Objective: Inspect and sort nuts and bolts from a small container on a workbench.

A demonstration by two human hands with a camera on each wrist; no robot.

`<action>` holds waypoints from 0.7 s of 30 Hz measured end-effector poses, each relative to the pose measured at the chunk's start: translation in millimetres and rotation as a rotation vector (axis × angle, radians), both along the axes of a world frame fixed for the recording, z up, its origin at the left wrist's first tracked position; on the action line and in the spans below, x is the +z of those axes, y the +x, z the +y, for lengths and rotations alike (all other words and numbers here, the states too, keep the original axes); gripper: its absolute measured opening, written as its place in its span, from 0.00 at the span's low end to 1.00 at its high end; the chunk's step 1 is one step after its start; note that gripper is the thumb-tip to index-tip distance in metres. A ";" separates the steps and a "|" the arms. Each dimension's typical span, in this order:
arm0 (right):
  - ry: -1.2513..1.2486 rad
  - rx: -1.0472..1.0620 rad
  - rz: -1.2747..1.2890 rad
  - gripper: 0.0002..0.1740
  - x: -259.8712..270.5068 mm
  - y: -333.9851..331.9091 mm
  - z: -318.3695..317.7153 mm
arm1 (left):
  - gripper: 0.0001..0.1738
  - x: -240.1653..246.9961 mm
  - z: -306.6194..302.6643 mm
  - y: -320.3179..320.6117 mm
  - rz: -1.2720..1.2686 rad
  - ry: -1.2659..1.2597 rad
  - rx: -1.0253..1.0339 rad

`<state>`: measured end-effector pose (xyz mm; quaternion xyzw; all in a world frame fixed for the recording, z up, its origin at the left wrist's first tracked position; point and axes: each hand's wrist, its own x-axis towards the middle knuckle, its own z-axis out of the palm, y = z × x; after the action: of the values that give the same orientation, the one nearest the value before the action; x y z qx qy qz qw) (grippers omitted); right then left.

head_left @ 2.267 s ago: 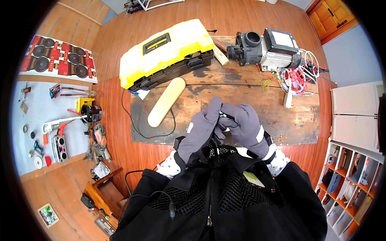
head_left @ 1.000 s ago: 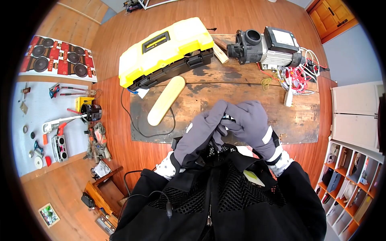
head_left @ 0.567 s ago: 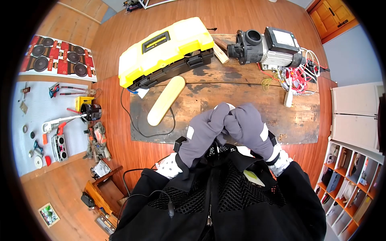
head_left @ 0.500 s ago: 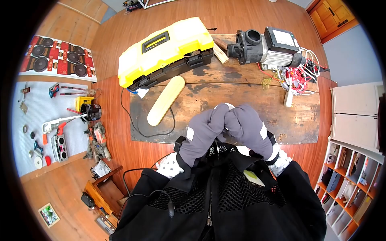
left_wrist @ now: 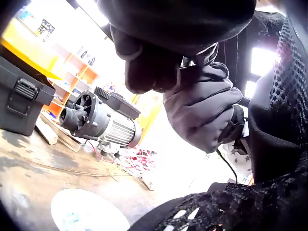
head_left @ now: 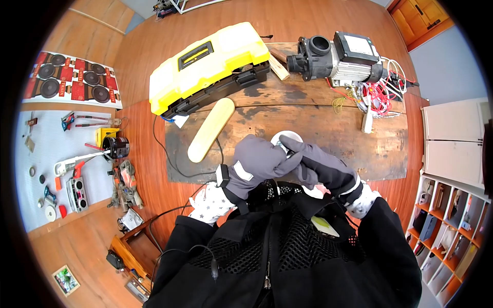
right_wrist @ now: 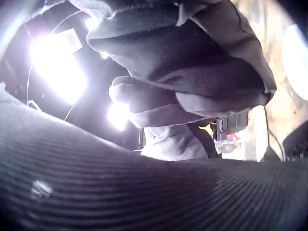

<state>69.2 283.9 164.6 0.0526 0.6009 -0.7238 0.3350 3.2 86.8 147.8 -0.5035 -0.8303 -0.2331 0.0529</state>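
In the head view my gloved left hand [head_left: 257, 158] and gloved right hand [head_left: 328, 167] meet close in front of the chest. Between the fingertips sits a small dark, shiny piece [head_left: 290, 153], mostly hidden by the gloves; I cannot tell its kind. The left fingers curl toward it, and the right hand pinches it from the other side with the forefinger reaching forward. In the left wrist view a metallic glint of the small piece [left_wrist: 186, 61] shows beside the right hand's curled fingers. Just beyond the hands, a round white dish [head_left: 295, 134] with bluish bits inside rests on the table.
On the worn wooden table [head_left: 257, 120] stand a yellow-lidded toolbox [head_left: 210, 64] at the back left and a pump with motor [head_left: 339, 59] at the back right. A long yellow rounded board [head_left: 211, 129] lies left, over a black cable. Tangled wires [head_left: 377, 100] lie by the pump.
The hands have shifted apart slightly and turned; the left moved left, and the right forefinger now extends forward. The white dish, mostly covered before, now shows beyond them. The head view tilted slightly.
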 end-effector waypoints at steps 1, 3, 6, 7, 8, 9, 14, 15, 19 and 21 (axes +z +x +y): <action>-0.001 -0.004 0.000 0.33 -11.6 0.3 -1.9 | 0.09 -0.9 2.1 -0.9 0.000 -0.001 -0.004; -0.217 -0.092 -0.207 0.30 -23.1 -3.4 -5.8 | 0.11 -5.8 8.2 -0.5 0.101 0.153 0.004; -0.296 -0.082 -0.129 0.25 -2.9 -10.2 -3.1 | 0.17 -1.7 18.0 12.0 -0.725 0.424 0.252; -0.336 -0.076 -0.091 0.22 7.7 -13.1 -4.1 | 0.21 1.8 20.7 16.5 -1.535 0.601 0.483; -0.211 -0.052 0.011 0.23 16.6 -15.9 -7.4 | 0.29 -7.0 16.2 14.1 -1.629 0.571 0.416; -0.211 -0.053 0.011 0.23 11.5 -16.6 -8.6 | 0.29 -5.7 13.9 13.6 -1.629 0.570 0.415; -0.220 -0.155 -0.024 0.31 17.6 -9.4 -14.1 | 0.34 -20.8 6.3 11.7 -1.902 0.538 0.342; -0.219 -0.148 -0.025 0.31 23.7 -9.6 -8.6 | 0.34 -22.7 5.2 11.2 -1.952 0.527 0.410; 0.734 0.032 0.663 0.22 19.9 -11.3 13.2 | 0.32 -37.5 -2.2 10.2 -1.988 0.646 0.300; 1.083 0.122 1.112 0.24 23.6 -21.0 18.1 | 0.29 -53.2 -12.5 11.7 -1.891 0.583 0.240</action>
<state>48.2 302.0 188.2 -0.1948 0.9523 -0.2297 -0.0488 14.9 74.3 94.6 0.0092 -0.4865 -0.7263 -0.4854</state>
